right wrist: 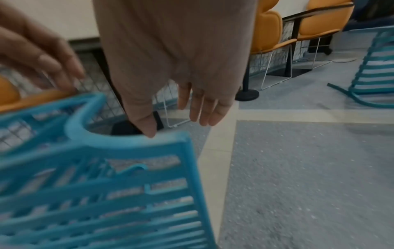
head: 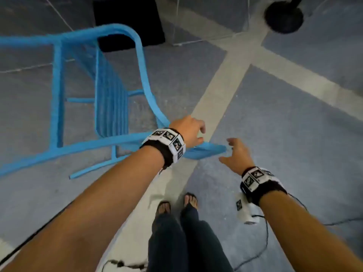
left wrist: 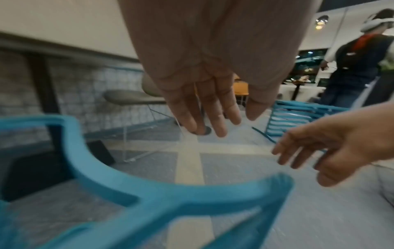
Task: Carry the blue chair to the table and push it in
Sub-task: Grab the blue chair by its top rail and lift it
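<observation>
The blue slatted chair [head: 110,107] stands on the grey floor in front of me, left of centre, its backrest nearest to me. My left hand [head: 200,134] hovers over the top corner of the backrest with fingers loose and holds nothing. In the left wrist view its fingers [left wrist: 215,118] hang straight above the blue frame [left wrist: 170,193]. My right hand [head: 231,152] is spread open just right of the backrest's corner. In the right wrist view its thumb tip [right wrist: 150,133] touches the backrest's top edge [right wrist: 132,141]; the other fingers are straight and free.
A black square table base [head: 127,20] lies beyond the chair and a round black base [head: 282,16] at the upper right. A second blue chair [right wrist: 373,67], orange chairs [right wrist: 309,25] and a dark table [right wrist: 315,12] stand to the right. Another person [left wrist: 351,67] stands behind. Cables [head: 265,242] trail by my feet.
</observation>
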Motion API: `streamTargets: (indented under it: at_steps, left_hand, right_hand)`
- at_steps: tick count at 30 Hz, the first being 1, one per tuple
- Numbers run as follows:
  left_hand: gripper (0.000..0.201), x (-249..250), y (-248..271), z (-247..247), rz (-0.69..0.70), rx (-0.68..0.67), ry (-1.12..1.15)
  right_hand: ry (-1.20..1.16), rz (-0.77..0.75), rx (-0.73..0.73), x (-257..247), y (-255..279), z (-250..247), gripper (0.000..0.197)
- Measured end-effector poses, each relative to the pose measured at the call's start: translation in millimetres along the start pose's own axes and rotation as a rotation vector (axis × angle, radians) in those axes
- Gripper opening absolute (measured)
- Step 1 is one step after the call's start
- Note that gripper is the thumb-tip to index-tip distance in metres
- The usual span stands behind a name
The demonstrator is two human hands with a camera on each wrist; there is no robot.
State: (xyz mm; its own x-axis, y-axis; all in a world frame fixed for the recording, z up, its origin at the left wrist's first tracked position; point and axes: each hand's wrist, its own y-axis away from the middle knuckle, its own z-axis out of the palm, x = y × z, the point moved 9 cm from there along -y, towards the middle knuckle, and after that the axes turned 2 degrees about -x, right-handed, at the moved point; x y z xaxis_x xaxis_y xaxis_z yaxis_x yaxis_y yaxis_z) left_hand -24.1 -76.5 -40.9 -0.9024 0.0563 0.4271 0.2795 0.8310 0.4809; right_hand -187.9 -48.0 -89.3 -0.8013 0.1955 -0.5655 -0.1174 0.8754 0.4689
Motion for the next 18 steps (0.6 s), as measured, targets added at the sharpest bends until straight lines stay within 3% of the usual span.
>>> streamTargets:
  at_steps: [3, 9, 14, 18]
  left_hand:
    - [0.042, 15.4, -33.5, 45.5, 0.100, -0.083, -0.099]
    - [0.058, 18.4, -74.3, 101.9, 0.043, -0.160, -0.265]
    - [0.064, 15.5, -63.1, 87.8, -0.052, -0.138, -0.251]
    - [0.062, 5.9, -24.1, 34.1, -0.107, -0.076, -0.244]
  right_hand:
    - [-0.044, 0.043, -0.028, 30.8, -24.6, 17.8, 0.053]
    - [-0.120, 0.076, -0.028, 69.8, -46.9, 53.3, 0.033]
    - [-0.133, 0.110, -0.073, 74.8, -48.3, 66.3, 0.034]
    - [-0.172, 0.160, -0.145, 60.9, -43.5, 76.2, 0.043]
